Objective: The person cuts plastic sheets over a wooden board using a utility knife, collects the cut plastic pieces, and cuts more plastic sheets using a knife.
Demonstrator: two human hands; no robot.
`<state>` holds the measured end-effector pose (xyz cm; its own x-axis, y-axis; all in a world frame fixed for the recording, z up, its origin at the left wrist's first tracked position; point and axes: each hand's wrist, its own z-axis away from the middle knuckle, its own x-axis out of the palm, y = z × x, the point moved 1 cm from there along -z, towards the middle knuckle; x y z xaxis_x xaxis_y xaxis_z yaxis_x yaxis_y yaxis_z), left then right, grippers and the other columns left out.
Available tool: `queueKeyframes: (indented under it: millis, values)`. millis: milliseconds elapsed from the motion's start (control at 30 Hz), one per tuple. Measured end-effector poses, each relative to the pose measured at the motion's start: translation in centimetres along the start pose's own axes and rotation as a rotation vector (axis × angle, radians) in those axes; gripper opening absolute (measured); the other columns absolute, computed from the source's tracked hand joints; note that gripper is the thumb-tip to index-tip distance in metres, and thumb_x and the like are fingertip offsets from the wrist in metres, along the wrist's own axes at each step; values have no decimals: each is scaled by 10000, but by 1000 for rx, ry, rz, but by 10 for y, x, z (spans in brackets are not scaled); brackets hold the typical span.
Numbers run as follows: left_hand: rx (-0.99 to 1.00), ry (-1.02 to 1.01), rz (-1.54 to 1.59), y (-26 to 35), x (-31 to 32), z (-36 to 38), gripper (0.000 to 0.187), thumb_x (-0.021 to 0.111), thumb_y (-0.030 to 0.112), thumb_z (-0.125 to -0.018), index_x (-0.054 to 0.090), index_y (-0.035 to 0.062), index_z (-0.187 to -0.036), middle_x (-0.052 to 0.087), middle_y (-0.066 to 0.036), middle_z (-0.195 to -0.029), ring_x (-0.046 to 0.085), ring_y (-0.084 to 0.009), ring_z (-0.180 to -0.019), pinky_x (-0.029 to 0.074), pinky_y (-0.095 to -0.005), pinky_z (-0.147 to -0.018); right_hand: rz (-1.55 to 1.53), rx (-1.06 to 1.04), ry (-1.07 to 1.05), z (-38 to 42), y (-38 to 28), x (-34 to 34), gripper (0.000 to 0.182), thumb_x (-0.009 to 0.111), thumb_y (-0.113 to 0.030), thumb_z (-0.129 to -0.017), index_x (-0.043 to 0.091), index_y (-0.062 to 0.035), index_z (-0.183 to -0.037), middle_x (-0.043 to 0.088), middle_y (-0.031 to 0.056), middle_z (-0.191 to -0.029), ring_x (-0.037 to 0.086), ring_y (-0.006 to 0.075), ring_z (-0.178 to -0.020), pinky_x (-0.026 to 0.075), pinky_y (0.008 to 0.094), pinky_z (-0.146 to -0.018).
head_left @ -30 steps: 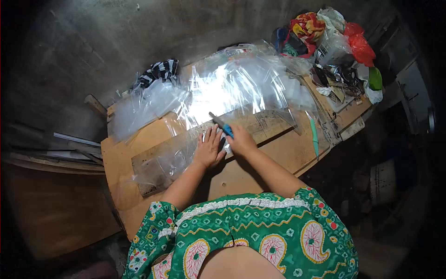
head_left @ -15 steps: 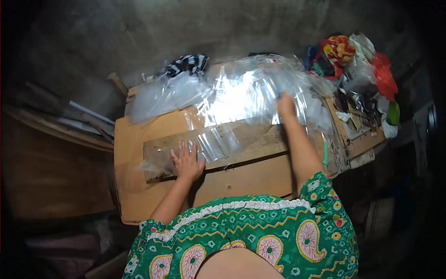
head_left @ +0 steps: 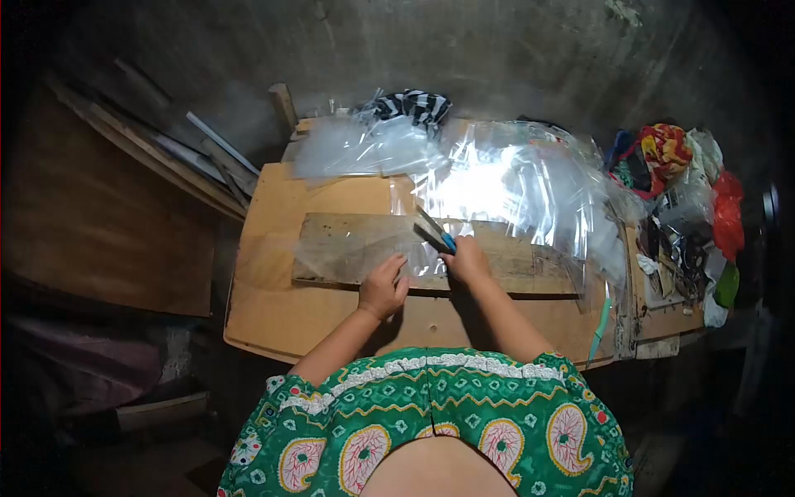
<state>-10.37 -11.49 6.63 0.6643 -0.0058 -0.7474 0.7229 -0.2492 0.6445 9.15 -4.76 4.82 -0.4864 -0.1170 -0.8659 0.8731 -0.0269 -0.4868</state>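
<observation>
Across the tabletop [head_left: 273, 273] lies a long wooden board [head_left: 530, 263], partly covered by a clear plastic sheet [head_left: 352, 248]. My left hand [head_left: 383, 287] rests at the sheet's right part, near the board's front edge, its fingers bent and close together; whether they pinch the plastic is hard to tell. In my right hand [head_left: 466, 260] is a dark two-bladed tool with a blue part [head_left: 432, 234], its blades apart and pointing up and left over the plastic. Behind the board, shiny clear plastic sheets [head_left: 489, 186] are spread out.
A black-and-white cloth [head_left: 411, 108] lies at the back. At the right are a green-handled tool [head_left: 600, 330], a red plastic bag [head_left: 728, 217], a colourful cloth [head_left: 665, 149] and assorted small items. Wooden planks [head_left: 149, 157] lean at the left.
My right hand has come from the back sheets to the board, now with the dark tool visible. My left hand's fingers, spread before, are bent. The view has shifted.
</observation>
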Motion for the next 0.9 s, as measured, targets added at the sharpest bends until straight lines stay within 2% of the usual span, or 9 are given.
queueKeyframes:
  millis: [100,167,200,333,500,600,767,833,900]
  values:
    - [-287,-4,294,-24,-15,19,524,531,345,-772,419,18,-1166,564,-128,-1040,579,-285,-851,462,-366,-740,-87,-162,-31,-6,17,2,139,589,-136,-698,561,-22,-773,547,197,-800,525,365,-792,424,420,-700]
    - [-892,-273,1112,-48,-25,26,743,390,594,-770,355,16,-1236,525,-127,-1116,553,-287,-927,431,-391,-799,-242,-322,114,1,12,-22,101,549,-71,-701,562,-50,-799,543,182,-818,525,363,-807,424,406,-700]
    - [-860,-344,1333,-30,-45,23,940,251,736,-708,223,10,-1305,399,-183,-1238,469,-345,-1048,370,-454,-869,-306,-463,246,9,7,-41,81,542,-53,-711,561,-38,-788,563,158,-837,539,339,-787,433,365,-674]
    - [-619,-244,1907,-29,-77,-35,981,313,736,-684,163,-10,-1303,265,-265,-1288,341,-417,-1146,300,-523,-913,-497,-641,427,58,-11,-105,68,551,-57,-717,573,-39,-779,588,121,-851,561,292,-781,443,326,-666]
    - [-680,-126,2017,-29,-98,-128,720,369,502,-804,211,-12,-1282,315,-242,-1268,360,-411,-1136,294,-518,-926,-414,-592,339,104,26,-97,101,550,-32,-705,599,-62,-789,614,89,-893,582,253,-802,462,315,-688]
    - [-371,-350,1420,36,-116,-140,480,349,149,-830,257,6,-1280,392,-159,-1256,395,-323,-1142,294,-445,-945,-224,-406,-124,114,60,-51,257,587,-7,-658,605,-82,-903,611,65,-949,579,254,-856,461,301,-728]
    - [-237,-891,1107,86,-103,-129,434,370,113,-810,381,11,-1232,440,-146,-1230,436,-274,-1119,333,-400,-929,-805,-5,139,103,19,-81,139,603,-114,-748,599,-27,-856,612,62,-782,550,132,-658,439,240,-616]
    - [-226,-1048,1060,97,-96,-119,425,374,112,-802,411,8,-1212,453,-142,-1220,449,-268,-1109,337,-403,-925,-1013,-57,185,90,-5,-99,219,594,-145,-780,532,-45,-964,599,26,-804,448,36,-550,374,180,-476]
    - [-214,-1181,1000,103,-93,-108,473,383,174,-756,438,1,-1192,494,-164,-1166,462,-286,-1097,339,-414,-920,-1415,-20,-8,83,-19,-101,251,606,-140,-766,512,-53,-982,595,24,-751,428,42,-496,338,175,-427]
